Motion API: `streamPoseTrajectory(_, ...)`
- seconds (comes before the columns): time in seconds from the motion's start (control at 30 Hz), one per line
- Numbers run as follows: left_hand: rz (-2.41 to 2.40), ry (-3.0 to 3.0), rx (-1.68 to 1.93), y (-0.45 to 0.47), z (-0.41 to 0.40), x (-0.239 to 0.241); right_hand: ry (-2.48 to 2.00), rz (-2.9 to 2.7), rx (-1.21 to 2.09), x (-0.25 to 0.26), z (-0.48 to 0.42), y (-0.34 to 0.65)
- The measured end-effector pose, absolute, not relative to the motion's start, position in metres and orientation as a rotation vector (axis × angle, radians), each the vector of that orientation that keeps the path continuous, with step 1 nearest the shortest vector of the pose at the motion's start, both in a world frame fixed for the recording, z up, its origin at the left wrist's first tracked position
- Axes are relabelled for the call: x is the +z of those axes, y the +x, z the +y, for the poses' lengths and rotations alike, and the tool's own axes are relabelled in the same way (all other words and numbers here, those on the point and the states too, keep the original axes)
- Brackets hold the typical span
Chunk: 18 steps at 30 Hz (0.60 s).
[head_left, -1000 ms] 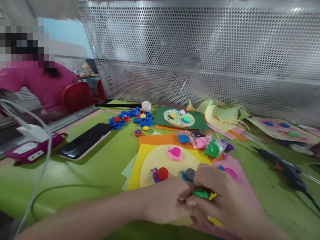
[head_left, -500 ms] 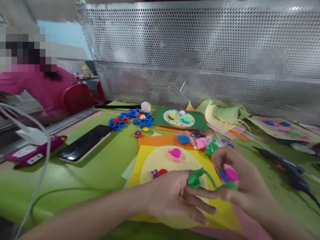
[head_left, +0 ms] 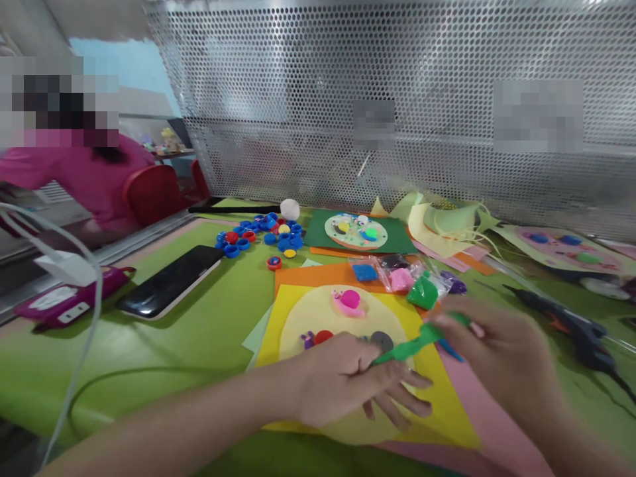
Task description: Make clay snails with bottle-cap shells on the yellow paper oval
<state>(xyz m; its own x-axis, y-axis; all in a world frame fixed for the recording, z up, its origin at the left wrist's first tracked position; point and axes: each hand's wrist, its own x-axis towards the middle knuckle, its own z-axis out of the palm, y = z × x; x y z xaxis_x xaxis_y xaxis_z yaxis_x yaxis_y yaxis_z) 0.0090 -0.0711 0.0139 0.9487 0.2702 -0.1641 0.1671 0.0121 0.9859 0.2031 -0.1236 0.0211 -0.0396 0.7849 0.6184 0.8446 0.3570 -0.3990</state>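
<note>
A strip of green clay [head_left: 405,346] stretches between my two hands above a pale yellow paper disc [head_left: 318,313] on a yellow sheet [head_left: 437,404]. My left hand [head_left: 348,384] pinches its lower end with the other fingers stretched out. My right hand [head_left: 501,344], blurred, grips the upper end. On the disc sit a pink clay snail [head_left: 348,301], a red-capped snail [head_left: 318,338] and a grey cap [head_left: 381,341].
Small bags of coloured clay [head_left: 407,281] lie beyond the disc. Blue and red bottle caps [head_left: 263,235], a phone [head_left: 171,281], a glue gun [head_left: 571,324], a green card with a decorated disc [head_left: 355,233] and a perforated metal screen [head_left: 397,99] surround it. A person in pink sits at far left.
My hands came apart from a tight huddle over the clay, pulling the green clay into a long strip. The right hand has moved right and is blurred with motion.
</note>
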Motion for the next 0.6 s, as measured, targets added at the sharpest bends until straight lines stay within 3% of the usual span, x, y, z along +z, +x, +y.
streamPoseTrajectory(0.1, 0.287, 1.424, 0.099, 0.008, -0.07, 0.014, -1.4, -1.65, -0.034, 0.025, -0.124, 0.211)
streamPoseTrajectory(0.3, 0.355, 1.706, 0.071, 0.004, -0.071, 0.016, -1.536, -2.011, 0.304, 0.016, -0.134, 0.173)
streamPoseTrajectory(0.43, 0.274, 1.899, 0.083, 0.004, -0.073, 0.015, -1.491, -2.106, 0.375, 0.013, -0.135, 0.161)
streamPoseTrajectory(0.6, 0.328, 1.553, 0.081, 0.009, -0.074, 0.012, -1.335, -1.924, 0.318, 0.02, -0.125, 0.187)
